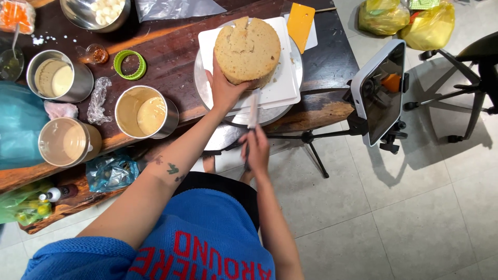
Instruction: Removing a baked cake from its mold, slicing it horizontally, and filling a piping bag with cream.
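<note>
Head view: a round sponge cake [248,50] sits on a white board [287,85] atop a turntable [203,85] on the counter [171,67]. Left hand [224,89] rests flat against its near side. Right hand [255,150] is clamped on a knife [252,111], blade at the cake's base. Cake appears whole; slicing barely begun.

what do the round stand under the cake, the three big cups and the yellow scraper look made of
Round stand: likely metal, a dull silver-grey rim showing past the white board.
Three big cups: probably stainless steel, with shiny reflective walls and rims.
Yellow scraper: looks like plastic, flat, matte and evenly coloured.
The left hand steadies the cake; the right hand holds a knife.
</note>
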